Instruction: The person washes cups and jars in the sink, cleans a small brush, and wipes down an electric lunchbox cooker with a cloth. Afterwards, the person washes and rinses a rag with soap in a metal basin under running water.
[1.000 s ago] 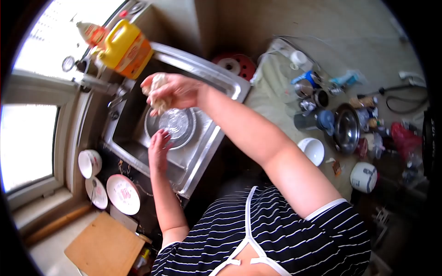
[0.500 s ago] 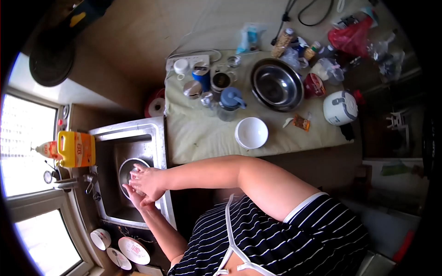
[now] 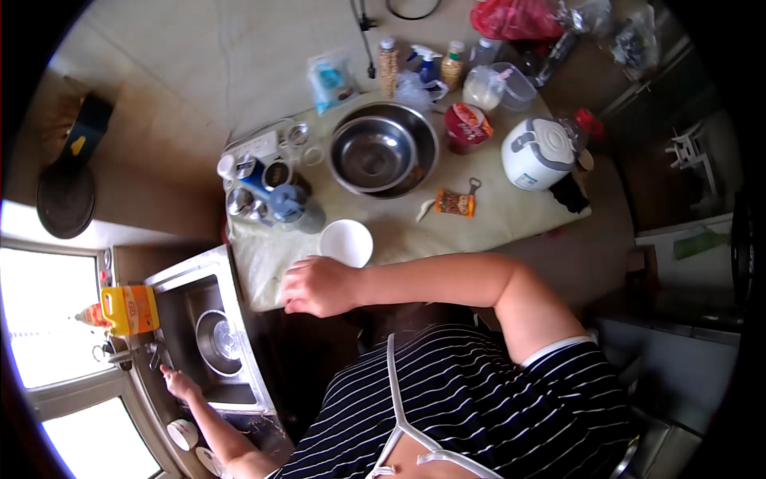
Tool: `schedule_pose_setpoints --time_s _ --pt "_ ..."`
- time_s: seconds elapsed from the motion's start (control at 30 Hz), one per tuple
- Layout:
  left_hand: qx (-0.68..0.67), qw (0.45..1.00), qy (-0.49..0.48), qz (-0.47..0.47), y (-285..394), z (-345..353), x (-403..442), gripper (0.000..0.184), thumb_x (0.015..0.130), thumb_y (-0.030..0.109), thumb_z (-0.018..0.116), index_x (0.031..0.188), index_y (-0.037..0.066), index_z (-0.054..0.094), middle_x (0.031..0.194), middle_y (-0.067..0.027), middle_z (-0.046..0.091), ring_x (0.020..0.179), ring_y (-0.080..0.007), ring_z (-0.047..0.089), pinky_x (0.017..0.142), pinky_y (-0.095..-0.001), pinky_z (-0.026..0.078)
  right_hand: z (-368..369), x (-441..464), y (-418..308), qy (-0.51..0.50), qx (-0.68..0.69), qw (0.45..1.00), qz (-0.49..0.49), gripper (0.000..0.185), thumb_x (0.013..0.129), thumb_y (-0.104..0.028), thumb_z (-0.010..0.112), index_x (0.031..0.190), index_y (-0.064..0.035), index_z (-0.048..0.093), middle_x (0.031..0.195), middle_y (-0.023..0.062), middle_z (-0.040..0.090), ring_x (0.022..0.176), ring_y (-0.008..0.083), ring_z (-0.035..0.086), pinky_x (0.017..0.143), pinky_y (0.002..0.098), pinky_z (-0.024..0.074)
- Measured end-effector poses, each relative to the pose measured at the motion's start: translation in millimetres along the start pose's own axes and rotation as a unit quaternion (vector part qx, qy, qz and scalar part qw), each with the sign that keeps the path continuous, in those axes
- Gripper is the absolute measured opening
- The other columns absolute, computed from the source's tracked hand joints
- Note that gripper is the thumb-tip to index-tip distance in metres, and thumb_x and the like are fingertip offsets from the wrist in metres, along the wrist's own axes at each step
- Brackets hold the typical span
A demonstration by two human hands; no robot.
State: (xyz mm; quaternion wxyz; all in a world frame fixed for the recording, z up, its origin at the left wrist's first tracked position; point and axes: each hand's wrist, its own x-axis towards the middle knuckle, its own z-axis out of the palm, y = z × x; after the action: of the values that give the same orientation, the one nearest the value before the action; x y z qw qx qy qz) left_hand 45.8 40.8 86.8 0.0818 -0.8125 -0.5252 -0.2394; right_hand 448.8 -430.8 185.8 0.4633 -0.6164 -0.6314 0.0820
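Observation:
My left hand [image 3: 182, 385] is at the sink's far left side, its fingertips at the faucet [image 3: 156, 356]. The fingers look small here, and I cannot make out whether they grip it. My right hand [image 3: 319, 287] hovers over the table's near edge, fingers slightly bent and apart, holding nothing. Just beyond it stands a white bowl [image 3: 347, 243], partly overlapped by the hand in this view. In the sink [image 3: 257, 375] sits a metal basin [image 3: 209, 339] with rippled water inside.
On the table [image 3: 399, 239] are two nested steel basins [image 3: 373, 156], a blue-lidded jug [image 3: 295, 209], an orange snack packet [image 3: 455, 203], a red tub [image 3: 467, 128] and a white rice cooker [image 3: 538, 153]. A yellow jug [image 3: 132, 310] stands by the window. White dishes [image 3: 183, 433] lie below the sink.
My hands were together over the basin in the sink. They have parted: the left to the faucet, the right toward the white bowl. The view has shifted.

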Motion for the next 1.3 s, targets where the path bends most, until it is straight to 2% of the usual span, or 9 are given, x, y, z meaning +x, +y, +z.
schedule_pose_setpoints --time_s 0.03,0.13,0.37,0.43,0.57,0.73,0.8,1.13,1.3 --pt "0.277 0.958 -0.056 0.049 9.2 -29.1 4.5 0.044 0.101 0.033 0.038 0.125 0.000 0.056 0.082 -0.0124 0.066 0.076 -0.0217 0.066 0.063 -0.0297 0.052 -18.0 -21.4 3.9 0.003 0.000 1.000 0.024 0.015 0.083 -0.025 0.061 0.079 -0.0106 0.067 0.080 0.0066 0.063 0.084 0.0264 0.061 0.077 0.0397 0.0482" --pt "0.081 0.985 -0.132 -0.080 39.8 -68.8 -1.8 0.056 0.102 0.039 0.027 0.116 -0.004 0.061 0.113 -0.0237 0.062 0.105 -0.0390 0.060 0.090 -0.0451 0.047 -62.1 -78.7 14.0 0.033 -0.018 0.996 0.084 0.015 0.083 -0.024 0.061 0.080 -0.0107 0.067 0.076 0.0050 0.063 0.081 0.0247 0.062 0.073 0.0386 0.0492" --pt "0.152 0.969 -0.191 0.030 50.7 -72.9 -6.3 0.046 0.100 0.027 0.030 0.129 -0.001 0.051 0.121 -0.0191 0.060 0.109 -0.0331 0.058 0.094 -0.0409 0.046 -120.0 -151.3 17.1 0.085 -0.027 0.972 0.217 0.012 0.085 -0.020 0.062 0.086 -0.0111 0.069 0.083 0.0042 0.065 0.078 0.0254 0.064 0.068 0.0367 0.0513" --pt "0.087 0.969 -0.209 -0.102 64.9 -70.2 -3.4 0.060 0.082 0.046 0.064 0.123 0.003 0.055 0.115 -0.0226 0.061 0.109 -0.0347 0.058 0.095 -0.0399 0.045 -127.5 -159.4 16.8 0.096 -0.018 0.968 0.232 0.010 0.085 -0.018 0.063 0.086 -0.0100 0.069 0.084 0.0046 0.066 0.079 0.0253 0.065 0.069 0.0354 0.0516" --pt "0.054 0.972 -0.204 -0.099 12.3 -16.1 -1.2 0.049 0.071 0.006 0.062 0.120 0.012 0.055 0.113 -0.0169 0.060 0.092 -0.0361 0.063 0.083 -0.0389 0.052 -133.5 -166.5 20.4 0.104 -0.027 0.963 0.245 0.008 0.084 -0.012 0.064 0.088 -0.0058 0.068 0.084 0.0077 0.067 0.075 0.0266 0.065 0.067 0.0341 0.0522" --pt "-0.299 0.897 -0.204 -0.256 41.1 -13.2 -12.0 0.015 0.088 0.020 0.062 0.094 0.008 0.057 0.062 -0.0041 0.058 0.040 -0.0149 0.052 0.031 -0.0282 0.040 -110.1 -143.5 14.1 0.091 -0.013 0.957 0.274 0.009 0.086 -0.012 0.065 0.088 -0.0036 0.067 0.081 0.0091 0.066 0.070 0.0262 0.064 0.063 0.0341 0.0503" --pt "-0.265 0.935 -0.138 -0.190 8.7 25.2 -12.9 0.026 0.090 0.030 0.060 0.083 0.005 0.061 0.064 -0.0042 0.059 0.050 -0.0159 0.053 0.046 -0.0326 0.043 -90.3 -118.2 6.4 0.082 -0.011 0.961 0.264 0.010 0.087 -0.012 0.065 0.088 -0.0030 0.067 0.081 0.0096 0.066 0.070 0.0262 0.064 0.062 0.0338 0.0502" --pt "-0.537 0.716 -0.168 -0.412 100.5 -33.0 -9.0 0.034 0.093 0.031 0.055 0.065 0.012 0.052 0.049 0.0025 0.038 0.038 -0.0096 0.035 0.037 -0.0287 0.028 88.0 51.3 -17.5 -0.023 0.091 0.973 0.212 0.011 0.087 -0.012 0.066 0.088 -0.0012 0.068 0.082 0.0121 0.067 0.073 0.0264 0.065 0.065 0.0329 0.0508" --pt "-0.757 0.437 -0.233 -0.427 100.1 -58.1 -0.7 0.013 0.093 0.021 0.054 0.089 0.009 0.054 0.069 0.0007 0.052 0.055 -0.0113 0.048 0.050 -0.0246 0.038 143.8 126.4 -25.0 -0.108 0.117 0.979 0.127 0.011 0.086 -0.012 0.066 0.091 -0.0018 0.067 0.086 0.0121 0.067 0.076 0.0274 0.064 0.069 0.0333 0.0506"
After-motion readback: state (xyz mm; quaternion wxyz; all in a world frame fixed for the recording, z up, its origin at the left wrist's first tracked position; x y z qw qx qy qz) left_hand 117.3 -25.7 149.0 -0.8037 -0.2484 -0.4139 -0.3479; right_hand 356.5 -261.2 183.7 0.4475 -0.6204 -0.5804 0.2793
